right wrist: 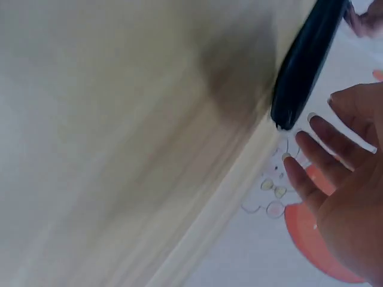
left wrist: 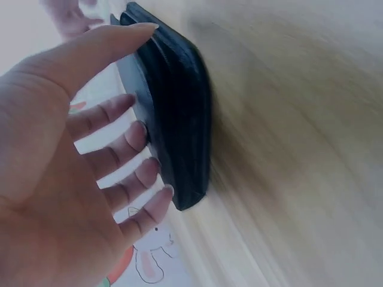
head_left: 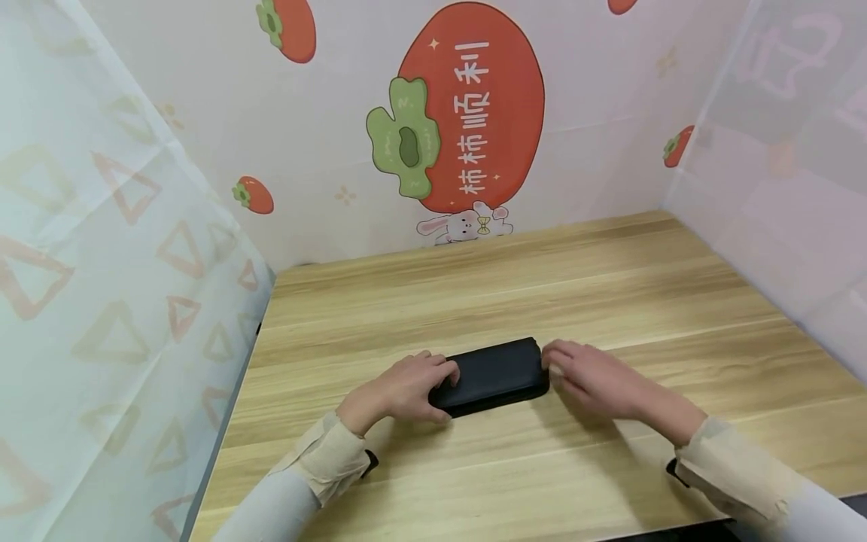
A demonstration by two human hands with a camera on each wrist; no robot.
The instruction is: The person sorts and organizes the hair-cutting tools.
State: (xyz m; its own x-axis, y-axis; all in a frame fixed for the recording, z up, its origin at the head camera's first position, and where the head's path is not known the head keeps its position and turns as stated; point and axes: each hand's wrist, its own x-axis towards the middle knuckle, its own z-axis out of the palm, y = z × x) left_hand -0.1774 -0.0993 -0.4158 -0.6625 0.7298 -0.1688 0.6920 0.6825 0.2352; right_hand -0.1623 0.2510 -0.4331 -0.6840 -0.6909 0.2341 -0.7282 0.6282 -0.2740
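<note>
A black wallet (head_left: pixel 497 373) with a zipper along its side lies flat on the wooden table. At its left end is my left hand (head_left: pixel 412 388), index finger over the top face and thumb at the near corner. The left wrist view shows that thumb reaching across the zipped side of the wallet (left wrist: pixel 179 113), with the other fingertips spread loosely along its face. My right hand (head_left: pixel 596 380) is at the wallet's right end, fingertips right by the edge. In the right wrist view its fingers (right wrist: pixel 323 158) are loosely bent beside the wallet's end, with nothing between them.
The wooden table (head_left: pixel 474 293) meets a back wall sheet (head_left: pixel 325 135) printed with persimmons and a rabbit. Patterned sheets hang along the left side (head_left: pixel 122 286) and the right side (head_left: pixel 779 188). Beige wraps (head_left: pixel 332 455) cover both wrists.
</note>
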